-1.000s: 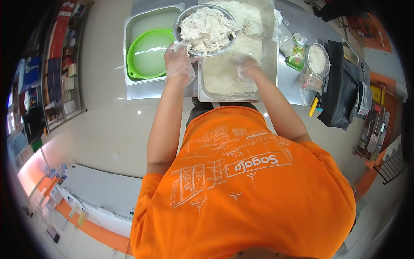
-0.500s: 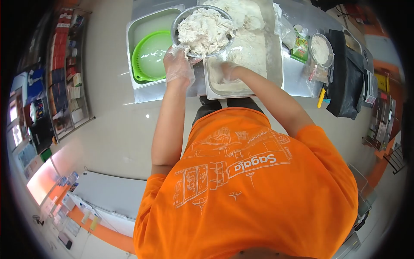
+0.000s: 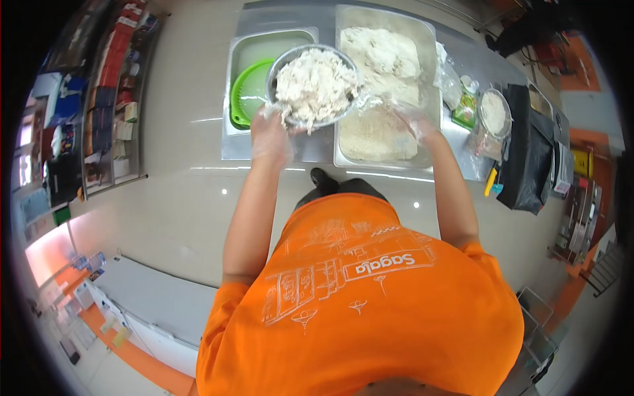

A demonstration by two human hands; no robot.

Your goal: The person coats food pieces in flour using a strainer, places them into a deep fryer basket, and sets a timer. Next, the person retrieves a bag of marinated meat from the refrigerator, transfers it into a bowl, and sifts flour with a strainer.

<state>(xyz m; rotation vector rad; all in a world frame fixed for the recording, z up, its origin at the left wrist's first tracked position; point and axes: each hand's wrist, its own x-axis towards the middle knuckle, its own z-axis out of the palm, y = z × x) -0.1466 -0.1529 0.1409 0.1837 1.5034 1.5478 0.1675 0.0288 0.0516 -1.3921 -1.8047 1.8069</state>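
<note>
My left hand (image 3: pixel 269 135), in a clear plastic glove, is closed on the near rim of a round metal bowl (image 3: pixel 271 82). Pale, flour-coated shaggy pieces (image 3: pixel 316 86) heap above the bowl's rim, and some hang over its near edge. A large metal tray (image 3: pixel 338 148) of white flour (image 3: pixel 380 138) lies to the right, with a clumpy white mound (image 3: pixel 380 51) at its far end. Over the tray's right side is my gloved right hand (image 3: pixel 415 124), its fingers pointing left and smeared by motion. White bits (image 3: pixel 376 101) show between its fingertips and the bowl.
A green basket (image 3: pixel 236 99) sits in a tray of cloudy liquid (image 3: pixel 274 39) on the left. On the right stand a green packet (image 3: pixel 465 110), a bowl of white powder (image 3: pixel 494 113), a yellow-handled tool (image 3: pixel 490 181) and a black bag (image 3: pixel 528 148). Another person's dark-clothed legs (image 3: pixel 528 33) show far right.
My right hand has risen from the flour and moved right across the tray. The bowl in my left hand now covers part of the green basket. The camera view has shifted.
</note>
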